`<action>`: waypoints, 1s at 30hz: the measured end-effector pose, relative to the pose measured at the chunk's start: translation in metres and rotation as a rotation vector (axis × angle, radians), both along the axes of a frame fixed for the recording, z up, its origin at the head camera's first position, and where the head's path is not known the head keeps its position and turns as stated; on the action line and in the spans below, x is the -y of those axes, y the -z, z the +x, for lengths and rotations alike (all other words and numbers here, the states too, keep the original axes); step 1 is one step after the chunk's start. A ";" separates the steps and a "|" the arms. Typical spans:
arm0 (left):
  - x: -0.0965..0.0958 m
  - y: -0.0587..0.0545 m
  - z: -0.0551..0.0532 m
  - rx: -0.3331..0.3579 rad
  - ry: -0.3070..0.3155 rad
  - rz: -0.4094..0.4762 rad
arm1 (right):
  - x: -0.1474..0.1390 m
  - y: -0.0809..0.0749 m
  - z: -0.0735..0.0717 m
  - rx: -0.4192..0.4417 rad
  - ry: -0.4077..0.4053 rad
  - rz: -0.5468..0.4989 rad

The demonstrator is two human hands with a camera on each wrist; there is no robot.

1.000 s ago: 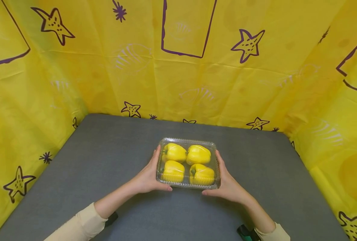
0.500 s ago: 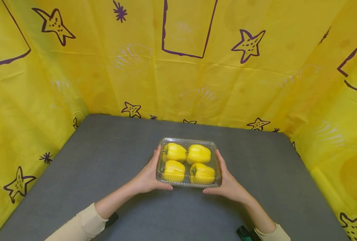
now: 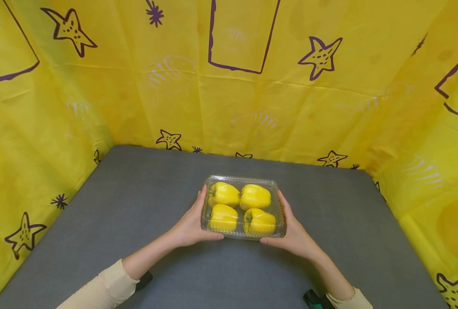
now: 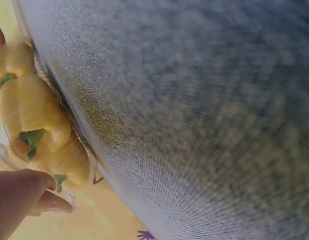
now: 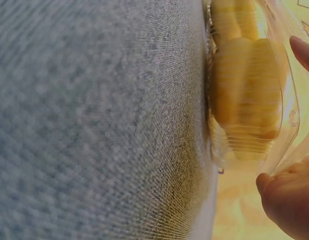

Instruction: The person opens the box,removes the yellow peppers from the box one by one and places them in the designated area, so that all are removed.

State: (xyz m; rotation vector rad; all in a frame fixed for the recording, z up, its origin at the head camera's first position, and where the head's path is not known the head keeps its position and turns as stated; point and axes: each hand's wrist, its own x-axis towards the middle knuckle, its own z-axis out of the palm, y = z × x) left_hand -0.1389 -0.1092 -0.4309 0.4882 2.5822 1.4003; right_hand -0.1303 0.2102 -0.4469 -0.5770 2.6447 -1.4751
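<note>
A clear plastic clamshell container (image 3: 240, 235) with a ridged rim holds several yellow bell peppers (image 3: 255, 197), set out in two rows. The person's left hand (image 3: 193, 227) grips its left end, the thumb lying along the near edge. At the other end the right hand (image 3: 293, 231) holds it the same way, thumb at the near right corner. Green stems (image 4: 32, 137) show through the plastic in the left wrist view. Both wrist views catch the container low against the table; whether its base touches the surface I cannot tell. The fingertips beneath or behind it are partly hidden.
The dark grey table (image 3: 144, 180) spreads around the container on all sides. Yellow cloth (image 3: 229, 98) with starfish and fish drawings hangs behind the table and along its left and right edges. Dark straps (image 3: 313, 298) sit at the wrists near light sleeves.
The container's near edge has risen slightly in the head view, and both thumbs have shifted a little with it. Both hands keep their hold.
</note>
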 end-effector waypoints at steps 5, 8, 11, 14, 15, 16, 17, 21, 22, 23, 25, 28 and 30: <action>-0.004 0.002 0.001 -0.048 -0.038 -0.020 | 0.001 -0.003 0.001 -0.009 0.028 0.042; -0.007 0.003 0.003 -0.095 -0.068 -0.050 | 0.002 -0.004 0.002 -0.002 0.040 0.047; -0.010 0.004 0.003 -0.152 -0.092 -0.080 | 0.002 -0.005 0.003 0.000 0.052 0.043; -0.012 0.003 0.005 -0.195 -0.106 -0.105 | 0.003 -0.005 0.003 0.005 0.063 0.039; -0.012 0.003 0.005 -0.204 -0.109 -0.113 | 0.003 -0.006 0.004 0.005 0.066 0.039; -0.012 0.003 0.005 -0.210 -0.111 -0.120 | 0.003 -0.006 0.004 0.006 0.068 0.038; -0.012 0.003 0.005 -0.216 -0.112 -0.126 | 0.004 -0.005 0.004 0.007 0.070 0.039; -0.011 0.003 0.006 -0.220 -0.114 -0.148 | 0.004 -0.005 0.004 0.009 0.071 0.039; -0.011 0.003 0.006 -0.220 -0.114 -0.154 | 0.004 -0.005 0.004 0.010 0.071 0.041; -0.011 0.002 0.006 -0.221 -0.113 -0.159 | 0.004 -0.005 0.004 0.008 0.072 0.044; -0.010 0.002 0.006 -0.217 -0.112 -0.165 | 0.004 -0.005 0.004 0.003 0.071 0.048; -0.010 0.002 0.006 -0.218 -0.109 -0.171 | 0.003 -0.005 0.003 -0.006 0.071 0.055; -0.009 0.002 0.006 -0.214 -0.108 -0.176 | 0.003 -0.005 0.003 -0.013 0.068 0.057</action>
